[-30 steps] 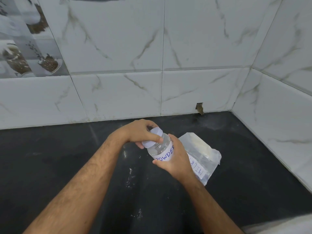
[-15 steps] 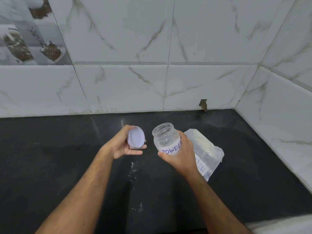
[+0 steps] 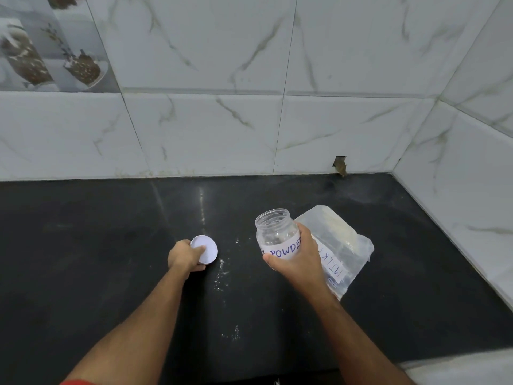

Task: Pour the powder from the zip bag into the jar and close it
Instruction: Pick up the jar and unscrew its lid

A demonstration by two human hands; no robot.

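left hand (image 3: 185, 255): grasps round white plastic lid (image 3: 205, 249), low over black table (image 3: 83, 259)
right hand (image 3: 298, 259): grasps open clear labelled jar (image 3: 276, 236)
clear zip bag (image 3: 342, 245): flat beside jar

Even, soft light, a glare streak on the dark countertop (image 3: 111, 259), wide-angle bending at the edges.

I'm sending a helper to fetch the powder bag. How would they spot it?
On the black countertop near the right tiled corner, behind the right hand holding the clear plastic jar, lies a flat clear zip bag. Its white label reads MILK.
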